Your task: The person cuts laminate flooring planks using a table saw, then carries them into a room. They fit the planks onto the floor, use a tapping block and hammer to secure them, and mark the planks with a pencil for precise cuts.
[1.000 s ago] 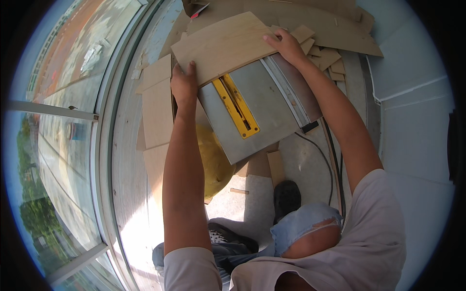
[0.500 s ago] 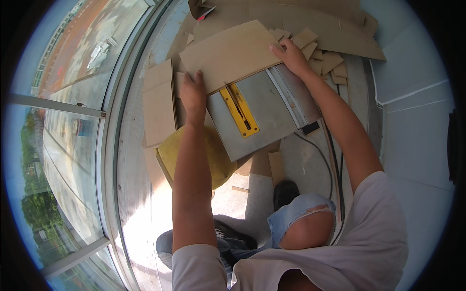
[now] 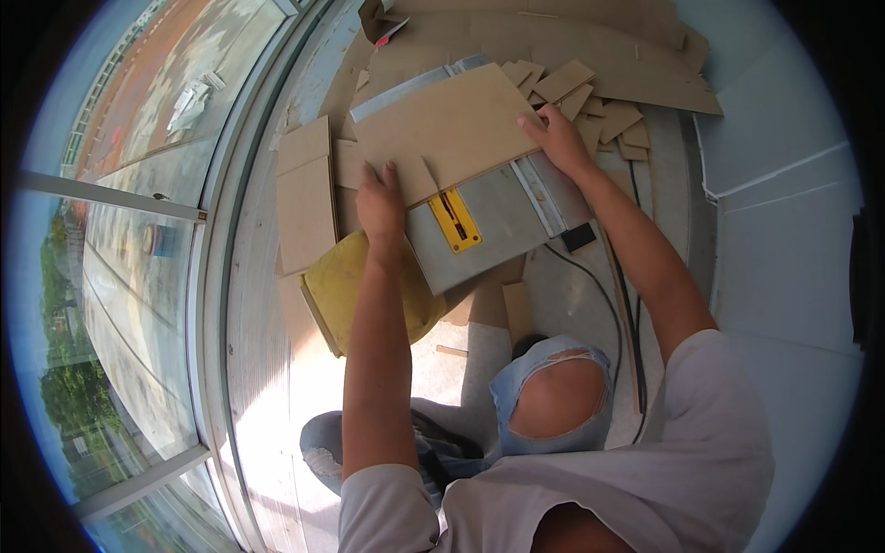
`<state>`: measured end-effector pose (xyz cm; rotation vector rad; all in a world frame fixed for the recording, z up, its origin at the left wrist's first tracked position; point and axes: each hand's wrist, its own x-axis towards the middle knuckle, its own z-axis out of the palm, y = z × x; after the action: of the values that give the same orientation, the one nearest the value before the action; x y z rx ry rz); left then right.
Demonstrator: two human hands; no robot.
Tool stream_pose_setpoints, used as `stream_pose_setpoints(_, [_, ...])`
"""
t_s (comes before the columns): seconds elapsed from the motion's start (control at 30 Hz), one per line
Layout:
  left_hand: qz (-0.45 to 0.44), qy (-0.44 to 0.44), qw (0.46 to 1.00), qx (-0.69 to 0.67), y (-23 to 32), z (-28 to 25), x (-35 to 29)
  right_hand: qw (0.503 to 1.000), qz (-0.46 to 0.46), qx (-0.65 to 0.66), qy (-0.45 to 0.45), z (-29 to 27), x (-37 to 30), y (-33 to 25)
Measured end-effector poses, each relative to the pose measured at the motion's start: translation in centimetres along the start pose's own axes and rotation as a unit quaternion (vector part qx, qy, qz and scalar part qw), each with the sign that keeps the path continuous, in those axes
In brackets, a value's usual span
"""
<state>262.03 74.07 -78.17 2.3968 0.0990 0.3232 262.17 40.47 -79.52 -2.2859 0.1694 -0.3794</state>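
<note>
A flat brown wooden board (image 3: 447, 120) lies on the grey metal top of a table saw (image 3: 502, 207). The thin saw blade (image 3: 429, 171) stands up at the board's near edge, above a yellow slotted insert (image 3: 466, 236). My left hand (image 3: 380, 201) is closed on the board's near left corner, thumb and a finger showing, beside the blade. At the right end, my right hand (image 3: 560, 140) grips the board's edge, with fingers bent over it. The undersides of both grips are hidden.
Board offcuts (image 3: 590, 97) are heaped at the far right. More boards (image 3: 307, 194) stand at the left, by a yellow container-like piece (image 3: 364, 290). Black cables (image 3: 613, 309) run along the floor at right. A glass wall (image 3: 138, 249) borders the left side.
The board has come nearer to me over the saw top, baring a metal strip at the far edge. Both hands have moved with it, still holding on.
</note>
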Motion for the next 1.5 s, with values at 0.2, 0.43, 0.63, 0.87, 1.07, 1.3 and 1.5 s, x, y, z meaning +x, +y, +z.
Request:
stream_pose_setpoints(0.2, [0.009, -0.003, 1.0, 0.004, 0.1, -0.5, -2.2, 1.0, 0.006, 0.018, -0.002, -0.9, -2.2, 0.1])
stream_pose_setpoints(0.43, [-0.035, -0.04, 0.998, 0.041, 0.9, -1.2, -4.7, 1.0, 0.015, 0.002, -0.008, -2.0, -4.3, -0.1])
stream_pose_setpoints(0.63, [-0.009, -0.032, 0.999, 0.0, 0.8, -2.3, -6.8, 0.999, 0.029, 0.015, -0.017, -2.9, -6.7, -1.0])
stream_pose_setpoints(0.87, [-0.047, -0.067, 0.997, 0.009, 2.2, -3.3, -9.7, 0.998, 0.052, 0.01, -0.036, -4.2, -9.0, -0.2])
stream_pose_setpoints(1.07, [-0.032, -0.059, 0.997, 0.035, 1.6, -3.4, -11.4, 0.998, 0.055, 0.009, -0.031, -5.0, -11.2, -0.9])
stream_pose_setpoints(1.3, [-0.013, -0.072, 0.996, 0.041, 2.1, -4.1, -14.0, 0.998, 0.06, 0.008, -0.034, -6.3, -12.4, 0.0])
stream_pose_setpoints(1.5, [-0.031, -0.244, 0.954, 0.172, 4.1, -10.8, -19.2, 0.992, 0.104, 0.065, -0.035, -7.8, -14.8, 1.0])
